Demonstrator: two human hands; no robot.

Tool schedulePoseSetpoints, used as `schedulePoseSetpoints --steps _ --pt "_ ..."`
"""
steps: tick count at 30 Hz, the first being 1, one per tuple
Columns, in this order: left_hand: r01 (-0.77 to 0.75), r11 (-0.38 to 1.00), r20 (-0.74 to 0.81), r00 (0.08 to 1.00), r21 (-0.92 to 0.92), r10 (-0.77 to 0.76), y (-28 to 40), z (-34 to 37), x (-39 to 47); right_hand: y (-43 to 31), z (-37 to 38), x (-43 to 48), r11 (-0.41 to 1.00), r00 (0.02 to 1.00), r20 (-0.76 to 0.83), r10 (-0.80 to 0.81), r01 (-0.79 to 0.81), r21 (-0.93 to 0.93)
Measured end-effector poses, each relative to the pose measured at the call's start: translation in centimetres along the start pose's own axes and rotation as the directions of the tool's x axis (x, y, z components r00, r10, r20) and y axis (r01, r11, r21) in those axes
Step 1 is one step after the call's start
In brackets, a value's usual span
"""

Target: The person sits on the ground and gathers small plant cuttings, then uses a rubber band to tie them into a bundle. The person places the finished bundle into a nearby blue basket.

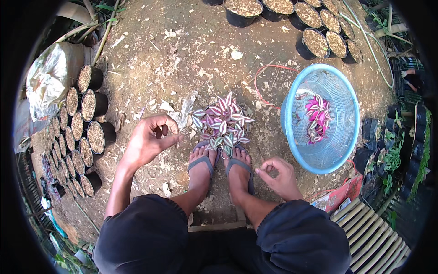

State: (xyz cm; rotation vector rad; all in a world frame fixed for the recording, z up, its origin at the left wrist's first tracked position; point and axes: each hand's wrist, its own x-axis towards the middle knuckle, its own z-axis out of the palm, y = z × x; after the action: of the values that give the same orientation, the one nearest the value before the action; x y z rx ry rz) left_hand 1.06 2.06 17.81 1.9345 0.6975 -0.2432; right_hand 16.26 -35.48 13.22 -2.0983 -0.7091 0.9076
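A tradescantia plant (pixel 224 120) with striped green, silver and purple leaves stands on the ground just beyond my sandalled feet. Its leaves cover most of what it grows in. To its left, my left hand (pixel 152 137) hovers with loosely curled fingers, thumb and index tips slightly apart, and I see nothing held. My right hand (pixel 280 178) is beside my right foot, fingers bent and thumb near the index finger; whether something tiny is between them cannot be told. A blue plastic mesh basket (pixel 294 150) tilts at the right, with purple striped cuttings (pixel 318 118) inside.
Black pots (pixel 97 104) filled with light brown medium crowd the left side. More filled pots (pixel 241 19) stand at the far right. A plastic sack (pixel 54 77) sits at the far left. A pink plastic string (pixel 256 80) trails behind the basket. Bamboo slats (pixel 369 236) lie at lower right.
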Motion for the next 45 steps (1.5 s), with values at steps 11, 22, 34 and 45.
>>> schedulePoseSetpoints --steps 11,22,34,45 --pt "-0.302 0.907 0.324 0.924 0.294 0.202 15.2 -10.3 1.1 -9.7 -20.9 -3.3 0.971 0.973 -0.208 0.105 -0.055 0.232" --pt "-0.478 0.798 0.263 0.876 0.367 0.404 19.4 -7.2 0.0 -22.5 -17.8 -9.8 0.930 0.932 -0.201 -0.301 0.333 0.155" --pt "-0.505 0.747 0.297 0.862 0.432 0.411 7.1 6.1 1.0 -23.2 -12.1 1.9 0.947 0.970 -0.110 -0.216 0.180 -0.266" --pt "-0.454 0.819 0.123 0.889 0.350 0.440 4.4 6.2 0.7 -24.0 -10.7 7.3 0.932 0.977 0.064 -0.205 0.215 -0.292"
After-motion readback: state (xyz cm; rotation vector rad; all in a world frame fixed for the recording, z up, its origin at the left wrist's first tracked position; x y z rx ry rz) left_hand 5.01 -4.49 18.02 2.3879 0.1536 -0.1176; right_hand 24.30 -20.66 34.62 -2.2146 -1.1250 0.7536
